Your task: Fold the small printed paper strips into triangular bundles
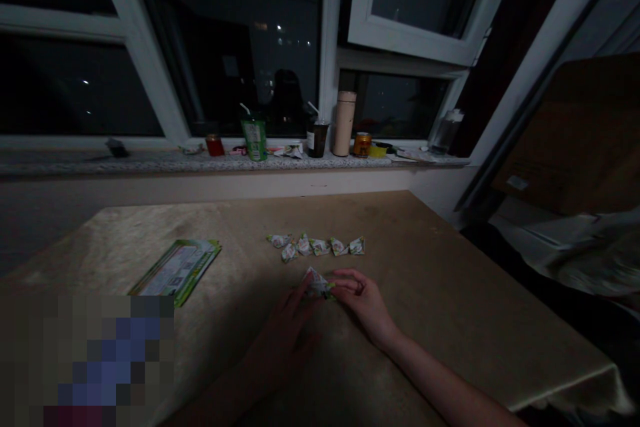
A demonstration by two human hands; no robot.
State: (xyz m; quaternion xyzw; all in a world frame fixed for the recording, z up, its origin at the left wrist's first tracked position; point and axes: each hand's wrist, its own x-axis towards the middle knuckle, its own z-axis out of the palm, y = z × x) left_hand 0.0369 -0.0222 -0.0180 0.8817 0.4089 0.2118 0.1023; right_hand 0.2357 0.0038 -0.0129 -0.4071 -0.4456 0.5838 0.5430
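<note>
My left hand (290, 320) and my right hand (363, 300) meet near the middle of a tan table (450, 293). Both pinch a small folded paper piece (316, 282), white with green print, pressed against the tabletop. Just beyond it lies a row of several similar folded paper pieces (317, 246). A flat stack of green-and-white leaflets (177, 268) rests to the left of my hands. The light is dim.
A stone window sill (150, 161) behind the table carries a green carton with a straw (255, 137), a dark cup with a straw (317, 138), a tall beige flask (345, 123), small cans and a clear bottle (445, 132). A cardboard box (575, 140) stands right.
</note>
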